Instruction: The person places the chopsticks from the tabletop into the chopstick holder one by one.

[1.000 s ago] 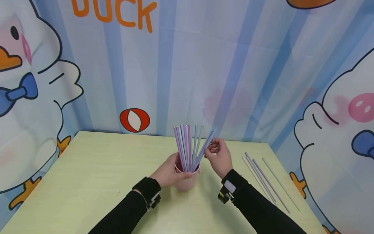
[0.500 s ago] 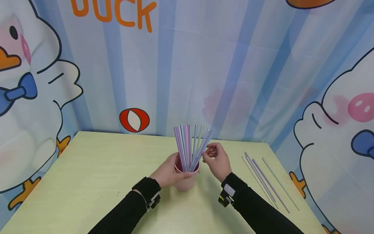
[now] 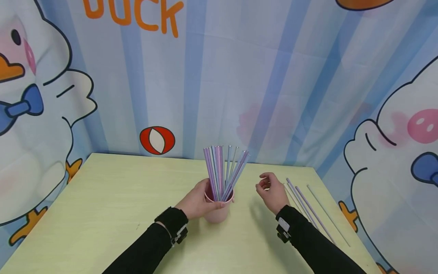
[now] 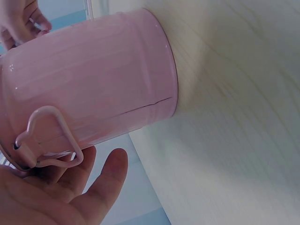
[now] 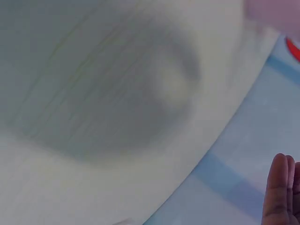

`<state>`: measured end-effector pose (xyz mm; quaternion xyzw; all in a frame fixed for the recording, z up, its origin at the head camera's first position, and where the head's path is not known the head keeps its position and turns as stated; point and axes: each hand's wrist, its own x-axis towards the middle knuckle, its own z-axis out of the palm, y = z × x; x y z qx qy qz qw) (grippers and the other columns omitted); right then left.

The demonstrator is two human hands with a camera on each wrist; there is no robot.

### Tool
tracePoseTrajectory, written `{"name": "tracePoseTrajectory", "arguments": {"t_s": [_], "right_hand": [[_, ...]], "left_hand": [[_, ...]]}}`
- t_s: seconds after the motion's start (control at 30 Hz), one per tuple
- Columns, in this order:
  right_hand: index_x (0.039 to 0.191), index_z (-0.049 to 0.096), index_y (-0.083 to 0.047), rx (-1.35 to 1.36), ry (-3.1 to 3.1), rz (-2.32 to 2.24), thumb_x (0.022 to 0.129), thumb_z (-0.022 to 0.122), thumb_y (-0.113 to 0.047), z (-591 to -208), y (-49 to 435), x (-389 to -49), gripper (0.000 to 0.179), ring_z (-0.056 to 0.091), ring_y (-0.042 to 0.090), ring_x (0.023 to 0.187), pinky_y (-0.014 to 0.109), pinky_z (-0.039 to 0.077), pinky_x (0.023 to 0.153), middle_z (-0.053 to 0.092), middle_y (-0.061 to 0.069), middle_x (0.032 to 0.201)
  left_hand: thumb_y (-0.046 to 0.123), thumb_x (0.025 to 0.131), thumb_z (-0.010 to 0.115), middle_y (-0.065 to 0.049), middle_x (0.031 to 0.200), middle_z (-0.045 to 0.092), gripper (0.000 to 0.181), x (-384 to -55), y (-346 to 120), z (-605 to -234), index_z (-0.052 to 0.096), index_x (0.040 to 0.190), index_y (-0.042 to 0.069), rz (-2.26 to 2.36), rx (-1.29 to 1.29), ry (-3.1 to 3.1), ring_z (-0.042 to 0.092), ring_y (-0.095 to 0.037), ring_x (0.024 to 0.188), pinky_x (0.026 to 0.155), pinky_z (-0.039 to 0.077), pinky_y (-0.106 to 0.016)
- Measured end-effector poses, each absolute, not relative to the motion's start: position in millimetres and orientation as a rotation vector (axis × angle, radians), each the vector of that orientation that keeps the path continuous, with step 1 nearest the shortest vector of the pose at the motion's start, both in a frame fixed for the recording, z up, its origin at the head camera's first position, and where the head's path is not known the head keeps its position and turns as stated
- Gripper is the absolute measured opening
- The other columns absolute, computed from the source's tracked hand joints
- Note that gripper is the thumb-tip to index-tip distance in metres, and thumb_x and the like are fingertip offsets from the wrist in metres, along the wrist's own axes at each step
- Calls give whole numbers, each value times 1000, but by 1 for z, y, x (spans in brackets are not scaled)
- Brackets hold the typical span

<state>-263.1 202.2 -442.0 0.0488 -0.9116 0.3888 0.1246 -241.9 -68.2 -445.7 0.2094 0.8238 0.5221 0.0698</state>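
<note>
The pink cup (image 3: 216, 217) stands near the middle of the table (image 3: 130, 198), with a bunch of straws (image 3: 219, 163) rising from its mouth, most leaning a little left and a few fanning out to the right. The left hand (image 3: 200, 199) grips the cup close to the rim, thumb across the near side and fingers round the left; the left wrist view shows the wire handle (image 4: 62, 125) beside that grip. The right hand (image 3: 273, 192) hangs between the cup and the loose straws (image 3: 311, 207) on the right of the table, its fingers loosely bent and drawn close together with nothing pinched between them. To do this work well, the left hand should keep a light, steady hold, firm enough that the cup does not tip yet leaving the mouth uncovered. The right hand would do best to pinch one thin straw at a time between thumb and fingertip, somewhat above its middle, since such slim, smooth pieces probably roll or slip easily. Any straw brought over is best turned nearly upright above the cup and lowered into the looser right side, where the gaps look wider, so that it neither snags nor pushes the leaning ones over the rim.
</note>
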Motion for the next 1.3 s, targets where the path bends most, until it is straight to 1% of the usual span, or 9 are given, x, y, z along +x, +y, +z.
{"name": "tracePoseTrajectory", "arguments": {"t_s": [0.13, 0.33, 0.5, 0.57, 0.8, 0.97, 1.1, 1.2, 1.3], "right_hand": [[124, 54, 0, 137, -2741, 943, 95, 61, -12, -454, 234, -270, 32, 59, 25, 87, 40, 49, 73, 60, 11, 96], [124, 56, 6, 167, -2829, 676, 94, 60, -10, -466, 282, -273, 34, 59, 31, 87, 45, 49, 74, 61, 18, 102], [123, 59, 10, 92, -2895, 515, 92, 63, -8, -471, 304, -272, 35, 59, 35, 84, 46, 50, 72, 62, 24, 103], [122, 60, 11, 73, -2931, 462, 92, 64, -7, -472, 310, -271, 35, 60, 37, 85, 47, 50, 73, 63, 25, 103], [99, 69, 8, 85, -2969, 293, 90, 65, -7, -481, 321, -272, 17, 59, 35, 72, 50, 50, 68, 60, 19, 80], [94, 71, 5, 90, -2974, 274, 89, 65, -6, -485, 324, -272, 14, 62, 35, 71, 51, 52, 66, 63, 19, 78], [83, 70, 1, 119, -2973, 256, 88, 64, -5, -490, 327, -273, 10, 62, 34, 68, 50, 52, 63, 63, 18, 74], [75, 67, -2, 153, -2967, 236, 88, 63, -4, -493, 330, -275, 13, 61, 33, 65, 50, 52, 62, 61, 16, 70], [75, 67, -3, 189, -2956, 211, 88, 64, -4, -496, 331, -276, 13, 62, 34, 66, 50, 53, 62, 62, 16, 70]], "left_hand": [[33, 80, 80, -5, 139, 52, 81, -242, -69, -445, 37, 147, 15, 1595, 658, 2459, 54, -23, 121, 105, 42, -49], [33, 80, 80, -3, 138, 52, 81, -243, -70, -446, 38, 146, 16, 1587, 668, 2467, 54, -21, 121, 105, 43, -48], [32, 80, 80, -4, 135, 55, 77, -244, -71, -447, 41, 143, 12, 1581, 711, 2480, 55, -20, 120, 105, 43, -46], [32, 80, 80, -5, 135, 56, 76, -244, -71, -447, 42, 142, 11, 1591, 716, 2473, 56, -21, 119, 105, 43, -47], [34, 80, 79, -5, 134, 56, 76, -244, -71, -447, 42, 142, 11, 1597, 710, 2463, 56, -19, 119, 105, 43, -45], [35, 80, 79, -4, 134, 56, 76, -245, -72, -448, 42, 143, 12, 1602, 703, 2459, 57, -19, 118, 104, 44, -45], [36, 79, 80, -4, 134, 56, 78, -245, -71, -448, 42, 142, 12, 1588, 687, 2473, 56, -19, 118, 104, 44, -45], [35, 79, 80, -3, 134, 56, 77, -245, -71, -448, 42, 142, 13, 1577, 678, 2476, 56, -18, 118, 105, 43, -45], [33, 80, 80, -3, 134, 56, 76, -244, -71, -447, 42, 142, 13, 1573, 686, 2480, 56, -18, 119, 106, 43, -45]]}}
